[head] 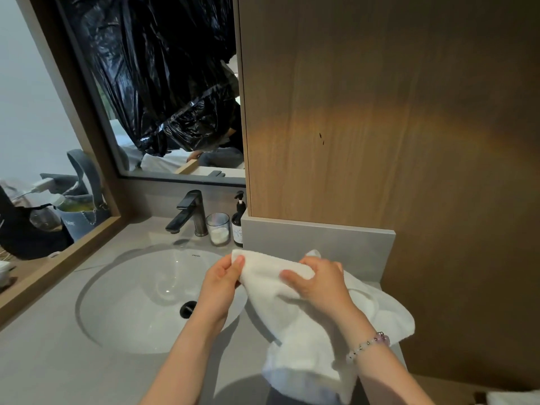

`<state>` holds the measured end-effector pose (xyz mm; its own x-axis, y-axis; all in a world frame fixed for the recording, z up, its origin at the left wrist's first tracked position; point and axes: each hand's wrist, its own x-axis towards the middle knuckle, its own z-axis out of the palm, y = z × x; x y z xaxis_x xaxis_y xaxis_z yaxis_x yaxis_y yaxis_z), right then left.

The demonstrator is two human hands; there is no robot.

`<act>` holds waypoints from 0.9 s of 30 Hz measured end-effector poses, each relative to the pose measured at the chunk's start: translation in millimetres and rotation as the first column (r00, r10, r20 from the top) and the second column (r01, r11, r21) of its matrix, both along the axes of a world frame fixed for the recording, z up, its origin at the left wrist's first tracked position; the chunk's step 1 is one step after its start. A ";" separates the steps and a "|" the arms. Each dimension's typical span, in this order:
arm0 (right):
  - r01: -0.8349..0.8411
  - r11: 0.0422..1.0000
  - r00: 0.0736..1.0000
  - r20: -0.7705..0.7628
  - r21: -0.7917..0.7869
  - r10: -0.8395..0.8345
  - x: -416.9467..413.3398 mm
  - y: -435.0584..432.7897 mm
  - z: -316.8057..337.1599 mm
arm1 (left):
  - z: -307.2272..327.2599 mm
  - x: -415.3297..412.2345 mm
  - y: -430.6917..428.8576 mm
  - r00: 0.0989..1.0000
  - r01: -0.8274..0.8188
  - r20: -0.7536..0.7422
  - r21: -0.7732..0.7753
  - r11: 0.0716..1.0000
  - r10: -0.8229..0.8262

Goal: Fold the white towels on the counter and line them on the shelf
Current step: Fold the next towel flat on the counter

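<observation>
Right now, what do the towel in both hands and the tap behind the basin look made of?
White towel: soft terry cloth, probably cotton; fuzzy nap, limp folds.
Dark angular tap: metal with a matte dark finish, it seems; dull sheen, crisp edges.

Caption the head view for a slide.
Left hand and right hand grip a white cloth towel beside the round white sink.

A: Where does the view look from?
B: From the person's head, wide-angle, facing forward and down over the grey stone counter [43, 361] and the round white sink [140, 287].
A: How near?
B: Close, within arm's reach of the sink; the brown wooden wall panel [380, 112] stands straight ahead, to the right.
</observation>
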<state>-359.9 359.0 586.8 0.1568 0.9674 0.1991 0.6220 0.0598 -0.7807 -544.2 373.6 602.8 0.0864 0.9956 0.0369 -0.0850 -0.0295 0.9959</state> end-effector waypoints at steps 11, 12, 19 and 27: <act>0.049 0.996 0.998 0.032 -0.076 -0.046 37.6 -7.5 1.6 | 9.6 -23.5 22.9 0.940 -0.339 0.034 -0.026 0.941 0.339; 0.034 0.998 0.999 0.021 -0.052 -0.033 37.5 -6.8 2.2 | 9.1 -25.1 24.9 0.934 -0.356 0.031 -0.029 0.934 0.356; -0.038 0.991 0.999 -0.008 0.128 0.039 13.8 -6.6 28.7 | 26.0 -5.8 21.7 0.944 -0.187 -0.233 0.211 0.959 0.235; -0.203 0.968 0.977 -0.030 0.150 0.210 -16.8 -12.7 36.3 | 20.3 37.8 3.0 0.934 0.195 -0.348 0.313 0.930 -0.079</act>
